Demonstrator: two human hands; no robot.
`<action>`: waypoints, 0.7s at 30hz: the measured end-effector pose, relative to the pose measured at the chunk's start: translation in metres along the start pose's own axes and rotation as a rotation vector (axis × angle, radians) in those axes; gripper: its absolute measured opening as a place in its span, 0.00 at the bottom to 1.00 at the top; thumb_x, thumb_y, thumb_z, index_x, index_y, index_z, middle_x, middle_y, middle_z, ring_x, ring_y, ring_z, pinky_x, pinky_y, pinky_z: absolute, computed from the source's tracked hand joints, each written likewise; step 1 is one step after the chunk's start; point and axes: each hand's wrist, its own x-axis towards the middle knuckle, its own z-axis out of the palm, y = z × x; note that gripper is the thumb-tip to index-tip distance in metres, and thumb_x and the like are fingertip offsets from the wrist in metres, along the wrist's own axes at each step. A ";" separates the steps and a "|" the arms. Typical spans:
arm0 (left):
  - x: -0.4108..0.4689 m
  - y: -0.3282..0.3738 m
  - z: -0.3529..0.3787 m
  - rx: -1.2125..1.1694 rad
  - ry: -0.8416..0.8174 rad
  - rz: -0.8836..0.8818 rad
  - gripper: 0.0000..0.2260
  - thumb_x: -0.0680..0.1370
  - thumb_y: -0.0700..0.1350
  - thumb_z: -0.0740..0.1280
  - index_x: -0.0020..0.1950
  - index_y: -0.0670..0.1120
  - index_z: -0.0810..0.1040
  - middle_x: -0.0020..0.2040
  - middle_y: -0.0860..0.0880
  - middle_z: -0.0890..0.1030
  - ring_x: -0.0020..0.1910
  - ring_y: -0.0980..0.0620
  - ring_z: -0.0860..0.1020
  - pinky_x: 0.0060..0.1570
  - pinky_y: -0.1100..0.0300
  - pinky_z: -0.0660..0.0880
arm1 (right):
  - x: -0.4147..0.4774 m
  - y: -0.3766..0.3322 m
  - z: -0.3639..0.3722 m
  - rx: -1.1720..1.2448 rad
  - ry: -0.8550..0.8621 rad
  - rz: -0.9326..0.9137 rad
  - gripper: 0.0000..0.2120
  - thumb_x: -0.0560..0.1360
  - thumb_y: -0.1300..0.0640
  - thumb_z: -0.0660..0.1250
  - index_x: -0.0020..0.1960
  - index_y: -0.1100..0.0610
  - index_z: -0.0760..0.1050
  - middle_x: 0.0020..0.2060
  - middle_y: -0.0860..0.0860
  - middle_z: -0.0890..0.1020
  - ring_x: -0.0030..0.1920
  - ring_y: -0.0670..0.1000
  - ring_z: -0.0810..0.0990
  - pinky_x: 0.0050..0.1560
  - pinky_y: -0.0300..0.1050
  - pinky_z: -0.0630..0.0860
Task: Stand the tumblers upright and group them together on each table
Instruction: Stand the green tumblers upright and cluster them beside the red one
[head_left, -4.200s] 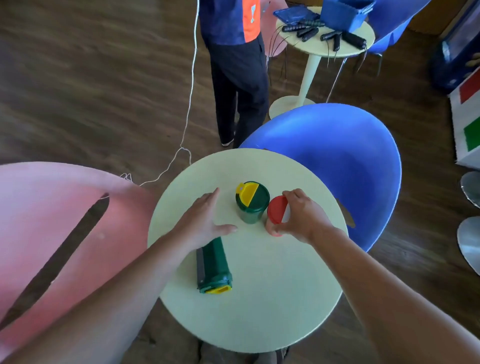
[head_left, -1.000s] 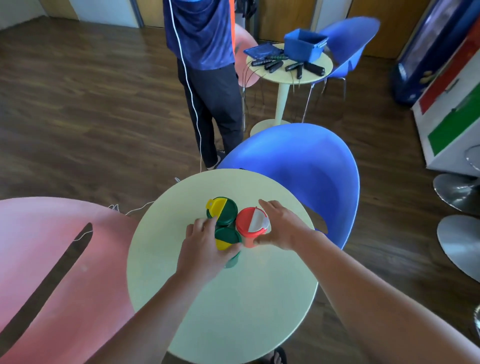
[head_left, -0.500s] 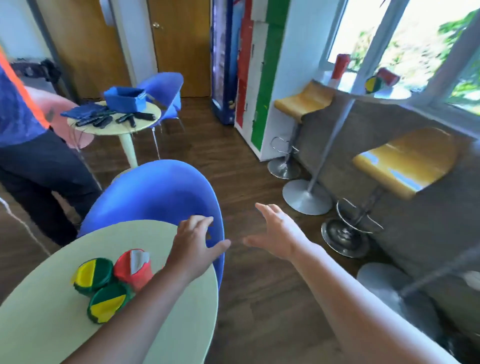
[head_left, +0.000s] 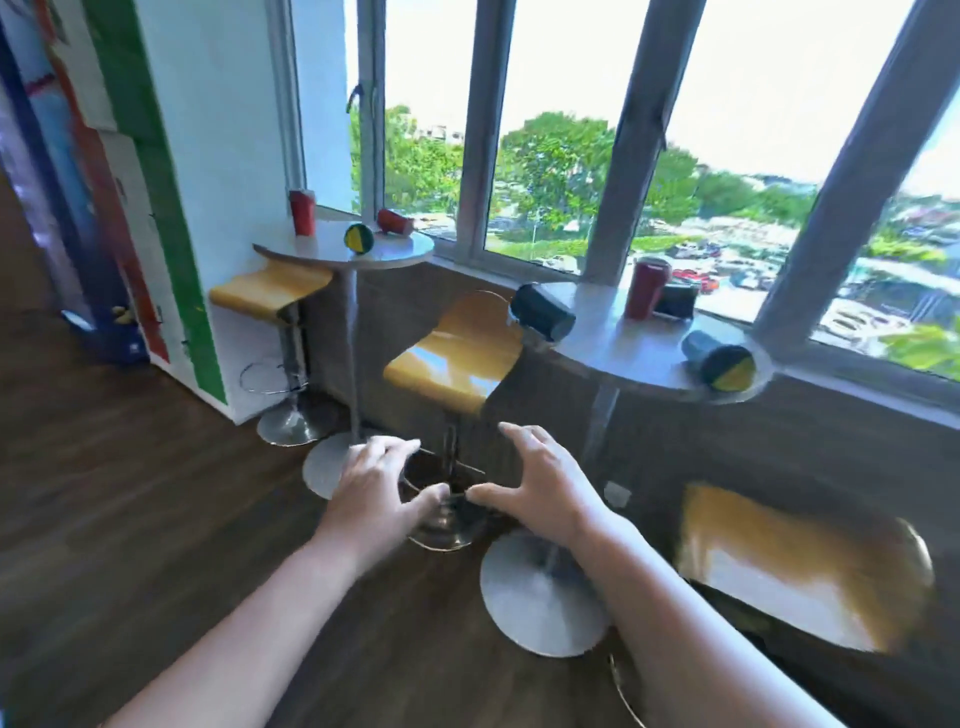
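Gone from view since 0.5 s ago: the pale green round table w/ its three upright grouped tumblers, and the blue chair; camera has swung right to the window side, and both hands, then spread over that table's edge, are now held out over dark wood-plank floor (head_left: 130, 519).

L to R: white wall panel (head_left: 171, 208) w/ green, red and blue stripes. Far grey round table (head_left: 332, 252) on a thin metal post, smooth top. On it: red tumbler (head_left: 302, 212) upright at left; green tumbler (head_left: 359, 238) on its side, yellow/green lid facing camera; second red tumbler (head_left: 395, 222) on its side, near the window. All three apart. Yellow glossy curved stool (head_left: 270, 291) beside it, another yellow stool (head_left: 457, 364) in the middle.

Left hand (head_left: 374, 493) open, fingers curled loosely, holding nothing. Right hand (head_left: 545, 488) same, open and empty, thumbs nearly meeting.

Near grey half-round table (head_left: 623, 353) against the sill: dark tumbler (head_left: 540, 312) lying at its left edge; red upright tumbler (head_left: 647, 288) w/ a dark lying tumbler (head_left: 675, 301) just beside it; blurred green-lidded tumbler (head_left: 719, 358) lying at right edge. Blurred third yellow stool (head_left: 795, 566) lower right.
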 end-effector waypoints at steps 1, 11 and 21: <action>0.016 0.019 0.013 -0.020 0.000 0.016 0.40 0.68 0.71 0.59 0.70 0.47 0.77 0.64 0.49 0.76 0.66 0.47 0.70 0.66 0.56 0.64 | 0.005 0.019 -0.017 -0.007 0.015 0.017 0.48 0.68 0.36 0.77 0.81 0.54 0.64 0.74 0.49 0.72 0.74 0.50 0.71 0.71 0.40 0.66; 0.176 0.141 0.084 -0.171 -0.001 0.243 0.31 0.73 0.64 0.67 0.72 0.50 0.75 0.64 0.56 0.73 0.66 0.52 0.66 0.64 0.58 0.65 | 0.062 0.144 -0.143 -0.026 0.224 0.108 0.47 0.69 0.34 0.76 0.80 0.52 0.65 0.74 0.49 0.73 0.74 0.50 0.72 0.73 0.47 0.68; 0.362 0.109 0.122 -0.159 -0.040 0.361 0.31 0.72 0.64 0.68 0.70 0.49 0.76 0.69 0.49 0.74 0.68 0.48 0.66 0.62 0.56 0.64 | 0.140 0.223 -0.181 -0.112 0.498 0.278 0.41 0.68 0.39 0.79 0.76 0.51 0.71 0.71 0.49 0.76 0.70 0.52 0.74 0.63 0.43 0.66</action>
